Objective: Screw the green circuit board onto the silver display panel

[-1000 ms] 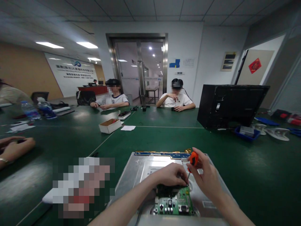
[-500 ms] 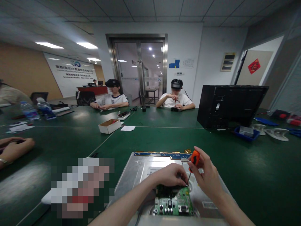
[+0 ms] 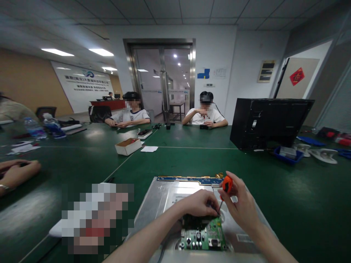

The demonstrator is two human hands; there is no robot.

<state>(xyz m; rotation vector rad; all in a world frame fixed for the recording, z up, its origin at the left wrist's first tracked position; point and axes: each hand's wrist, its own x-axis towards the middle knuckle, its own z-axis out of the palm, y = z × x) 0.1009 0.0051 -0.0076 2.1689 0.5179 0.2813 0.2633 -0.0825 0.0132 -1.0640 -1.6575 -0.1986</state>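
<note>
An orange screwdriver (image 3: 227, 185) is held between the fingers of my right hand (image 3: 241, 199), its shaft tilted down to the top right corner of a green circuit board (image 3: 204, 233). My left hand (image 3: 201, 203) is closed, its fingertips beside the screwdriver's tip at the board's edge; whatever they pinch is too small to make out. The board lies on a silvery metal panel (image 3: 161, 199), which has a blue strip board (image 3: 186, 179) along its far edge. Part of the green board is in the shadow of my left hand.
A black monitor (image 3: 268, 122) stands at the right, near a blue tray (image 3: 287, 155). An open carton (image 3: 128, 147) sits farther off. Two people sit across the green table (image 3: 192, 159). Another person's hands (image 3: 20, 173) are at the left, by a blurred-out patch.
</note>
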